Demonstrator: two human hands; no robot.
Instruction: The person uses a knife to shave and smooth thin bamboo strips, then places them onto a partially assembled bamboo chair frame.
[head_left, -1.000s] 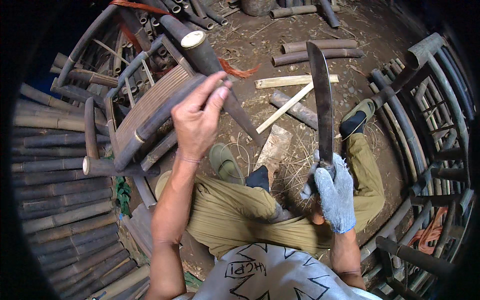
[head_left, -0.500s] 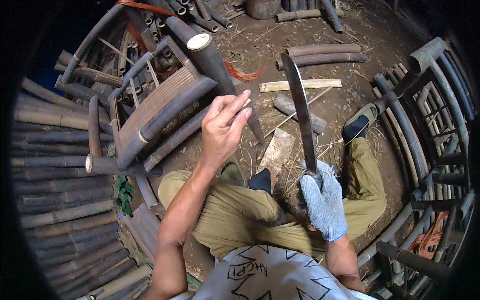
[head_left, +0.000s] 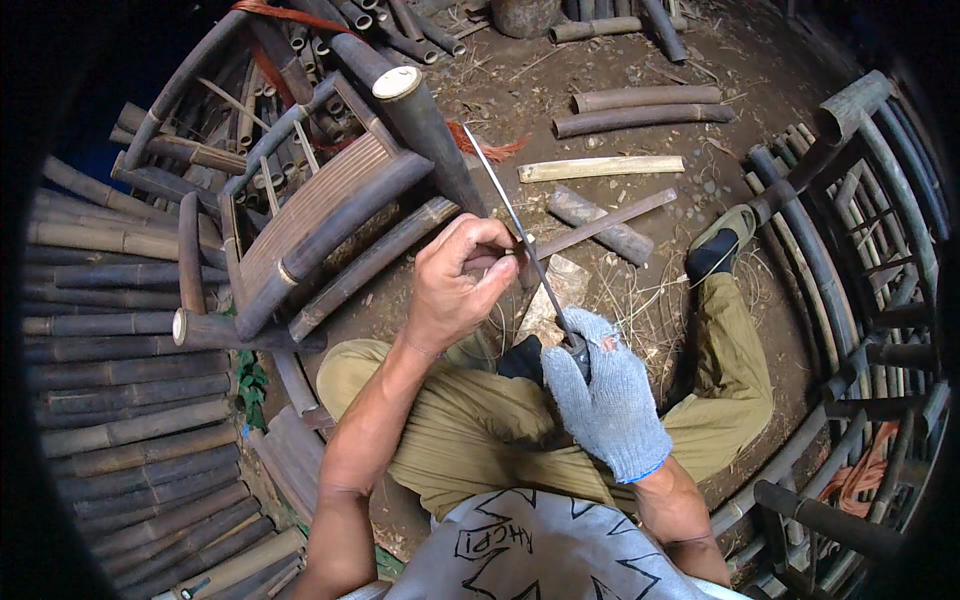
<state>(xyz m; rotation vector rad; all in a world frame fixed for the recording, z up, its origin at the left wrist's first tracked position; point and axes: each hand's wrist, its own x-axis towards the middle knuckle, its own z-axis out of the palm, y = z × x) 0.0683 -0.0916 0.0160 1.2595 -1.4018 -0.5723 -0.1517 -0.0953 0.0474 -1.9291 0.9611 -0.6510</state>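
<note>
My right hand point(head_left: 603, 398), in a grey knit glove, grips the handle of a long machete point(head_left: 515, 233) whose blade points up and away, edge-on to me. My bare left hand point(head_left: 458, 283) is closed around the lower part of a thick dark bamboo pole point(head_left: 425, 120) with a pale cut end at its top. The blade lies right beside my left fingers and against the pole. I sit on the dirt ground with my legs in olive trousers spread out; my right foot wears a dark slip-on shoe point(head_left: 720, 245).
A dark bamboo chair frame point(head_left: 320, 215) lies tipped on the left, over stacked bamboo poles point(head_left: 110, 400). Cut bamboo pieces point(head_left: 640, 100) and a pale split strip point(head_left: 600, 168) lie on the dirt ahead. Curved bamboo furniture frames point(head_left: 850, 250) stand at the right.
The machete has swung left from beside my right leg to the pole and now shows edge-on. My left hand slid down the pole toward my lap and closed around it.
</note>
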